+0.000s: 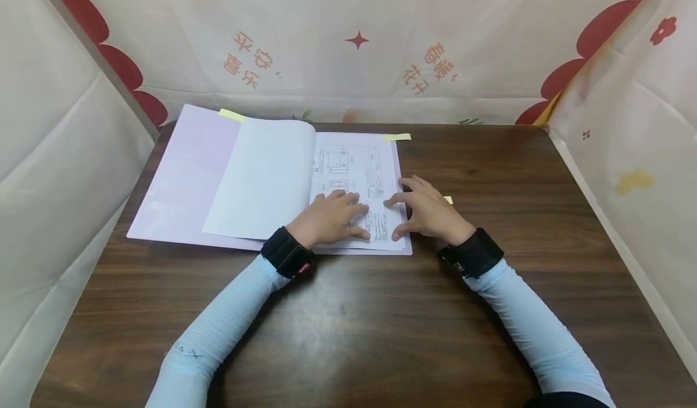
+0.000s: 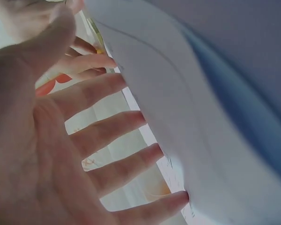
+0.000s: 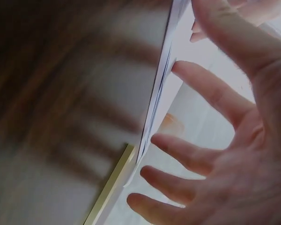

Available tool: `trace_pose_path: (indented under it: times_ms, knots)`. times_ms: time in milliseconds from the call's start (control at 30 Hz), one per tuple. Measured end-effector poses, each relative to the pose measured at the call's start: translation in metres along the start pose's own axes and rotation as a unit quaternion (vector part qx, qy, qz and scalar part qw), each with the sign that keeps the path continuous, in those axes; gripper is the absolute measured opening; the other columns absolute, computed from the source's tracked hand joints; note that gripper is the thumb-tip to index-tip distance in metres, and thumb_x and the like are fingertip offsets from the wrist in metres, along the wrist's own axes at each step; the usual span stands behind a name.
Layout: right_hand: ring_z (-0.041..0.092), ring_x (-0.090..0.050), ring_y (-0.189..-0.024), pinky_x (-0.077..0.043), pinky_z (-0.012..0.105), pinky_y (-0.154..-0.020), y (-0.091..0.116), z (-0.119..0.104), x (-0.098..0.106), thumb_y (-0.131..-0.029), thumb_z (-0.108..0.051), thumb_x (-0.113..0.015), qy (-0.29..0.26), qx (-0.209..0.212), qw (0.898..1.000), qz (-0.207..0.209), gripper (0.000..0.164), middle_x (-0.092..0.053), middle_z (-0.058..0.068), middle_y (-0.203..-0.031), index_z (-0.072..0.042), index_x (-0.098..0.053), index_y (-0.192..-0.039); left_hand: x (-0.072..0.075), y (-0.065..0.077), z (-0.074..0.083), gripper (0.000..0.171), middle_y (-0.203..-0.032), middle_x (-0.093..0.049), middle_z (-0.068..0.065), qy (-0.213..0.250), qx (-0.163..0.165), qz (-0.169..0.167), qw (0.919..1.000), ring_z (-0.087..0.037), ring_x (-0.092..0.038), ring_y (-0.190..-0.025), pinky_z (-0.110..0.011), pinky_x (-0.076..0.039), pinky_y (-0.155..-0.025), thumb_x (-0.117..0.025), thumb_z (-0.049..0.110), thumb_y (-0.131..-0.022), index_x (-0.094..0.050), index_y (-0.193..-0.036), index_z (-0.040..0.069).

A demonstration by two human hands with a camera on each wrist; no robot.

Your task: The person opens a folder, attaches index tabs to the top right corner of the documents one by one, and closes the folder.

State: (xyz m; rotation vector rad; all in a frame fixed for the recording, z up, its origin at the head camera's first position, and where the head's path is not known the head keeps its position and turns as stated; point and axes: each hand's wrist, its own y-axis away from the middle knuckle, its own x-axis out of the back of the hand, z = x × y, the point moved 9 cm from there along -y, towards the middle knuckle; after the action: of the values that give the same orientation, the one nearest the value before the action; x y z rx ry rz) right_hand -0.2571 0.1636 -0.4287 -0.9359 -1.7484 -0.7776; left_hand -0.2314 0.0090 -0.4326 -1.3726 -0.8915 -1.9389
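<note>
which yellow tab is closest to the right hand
The partly hidden yellow tab beside the right hand; the left tab and top-right tab lie farther off.

Lilac folder (image 1: 182, 184) is lying open on a dark wood-grain table (image 1: 348, 335). Turned white page (image 1: 267, 178) is resting leftward, curving at the fold. At right I am seeing a technical-drawing sheet (image 1: 348, 161), facing up. Yellow tabs (image 1: 397, 137) are projecting at both sides' upper outer corners.
</note>
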Motion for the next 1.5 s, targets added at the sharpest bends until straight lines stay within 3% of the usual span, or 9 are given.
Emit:
trace_pose_path:
  times_ms: [267, 400, 500, 700, 800, 1000, 1200, 1367, 1500]
  knots:
    - [0.05, -0.028, -0.153, -0.026, 0.07, -0.12, -0.006, -0.002, 0.004, -0.074, -0.037, -0.094, -0.008, -0.008, 1.0, 0.023, 0.052, -0.046, 0.026, -0.157, -0.013, -0.079, -0.118, 0.002, -0.002, -0.002, 0.083, -0.162, -0.046, -0.008, 0.018, -0.001, 0.008, 0.9998, -0.035, -0.042, -0.15, -0.062, -0.041, -0.115, -0.066, 0.075, -0.085, -0.056, -0.146, 0.02]
    - [0.048, -0.031, -0.151, -0.028, 0.07, -0.119, -0.009, -0.006, 0.006, -0.082, -0.039, -0.088, 0.001, 0.008, 0.999, 0.031, 0.042, -0.047, 0.024, -0.156, -0.013, -0.08, -0.114, 0.002, -0.002, -0.001, 0.059, -0.16, -0.048, -0.008, 0.005, -0.004, 0.0, 1.0, -0.034, -0.043, -0.149, -0.061, -0.041, -0.114, -0.067, 0.066, -0.09, -0.065, -0.124, 0.018]
    - [0.044, -0.038, -0.148, -0.035, 0.067, -0.115, -0.008, -0.007, 0.012, -0.088, -0.045, -0.081, 0.002, 0.02, 0.999, 0.039, 0.048, -0.046, 0.022, -0.157, -0.014, -0.073, -0.125, 0.001, -0.002, 0.0, 0.044, -0.161, -0.046, -0.011, -0.009, -0.007, -0.01, 0.9999, -0.036, -0.039, -0.151, -0.064, -0.038, -0.117, -0.065, 0.052, -0.095, -0.069, -0.118, 0.015]
    - [0.029, -0.061, -0.106, -0.054, 0.045, -0.085, 0.005, -0.008, 0.042, -0.103, -0.038, -0.063, -0.062, 0.014, 0.993, 0.097, 0.039, -0.062, 0.014, -0.128, -0.008, -0.063, -0.128, 0.004, -0.003, -0.001, 0.045, -0.158, -0.049, -0.016, 0.014, -0.013, -0.001, 0.9998, -0.036, -0.047, -0.146, -0.056, -0.04, -0.119, -0.064, 0.033, -0.095, -0.07, -0.128, 0.003]
    - [0.024, -0.06, -0.092, -0.051, 0.038, -0.077, 0.007, -0.012, 0.04, -0.105, -0.026, -0.06, -0.065, 0.027, 0.995, 0.071, 0.025, -0.066, 0.01, -0.112, -0.007, -0.071, -0.116, 0.009, -0.004, -0.004, 0.038, -0.145, -0.059, -0.016, 0.043, -0.016, 0.019, 0.9988, -0.029, -0.061, -0.123, -0.043, -0.051, -0.107, -0.067, 0.025, -0.091, -0.072, -0.119, 0.0]
    - [0.023, -0.06, -0.092, -0.052, 0.035, -0.078, 0.003, -0.025, 0.006, -0.098, -0.016, -0.069, 0.007, 0.059, 0.998, -0.011, 0.022, -0.068, 0.013, -0.116, -0.007, -0.079, -0.115, 0.021, 0.002, -0.012, 0.036, -0.131, -0.066, -0.016, 0.066, -0.015, 0.059, 0.9959, -0.026, -0.062, -0.105, -0.037, -0.055, -0.093, -0.07, 0.016, -0.086, -0.073, -0.117, -0.002]
    - [0.026, -0.06, -0.096, -0.053, 0.038, -0.083, 0.004, -0.027, 0.001, -0.096, -0.018, -0.071, 0.022, 0.051, 0.998, -0.014, 0.023, -0.069, 0.013, -0.116, -0.007, -0.079, -0.115, 0.048, 0.041, -0.033, 0.014, -0.08, -0.066, -0.007, 0.018, 0.031, 0.169, 0.985, -0.023, -0.057, -0.075, -0.032, -0.049, -0.063, -0.067, 0.015, -0.089, -0.071, -0.081, 0.003]
    - [0.025, -0.06, -0.096, -0.053, 0.038, -0.083, 0.005, -0.026, 0.0, -0.097, -0.022, -0.071, 0.029, 0.036, 0.999, -0.01, 0.024, -0.068, 0.011, -0.114, -0.008, -0.08, -0.115, 0.062, 0.094, -0.065, 0.035, -0.057, -0.048, -0.001, -0.044, 0.111, 0.263, 0.9574, -0.022, -0.048, -0.058, -0.03, -0.036, -0.048, -0.067, 0.017, -0.092, -0.053, -0.06, 0.011]
    - [0.024, -0.059, -0.094, -0.052, 0.037, -0.08, 0.007, -0.025, 0.0, -0.097, -0.024, -0.071, 0.04, 0.028, 0.999, -0.008, 0.025, -0.068, 0.01, -0.113, -0.009, -0.08, -0.114, 0.057, 0.128, -0.089, 0.04, -0.052, -0.034, 0.0, -0.049, 0.177, 0.28, 0.9423, -0.019, -0.035, -0.05, -0.028, -0.026, -0.04, -0.064, 0.012, -0.091, -0.05, -0.054, 0.009]
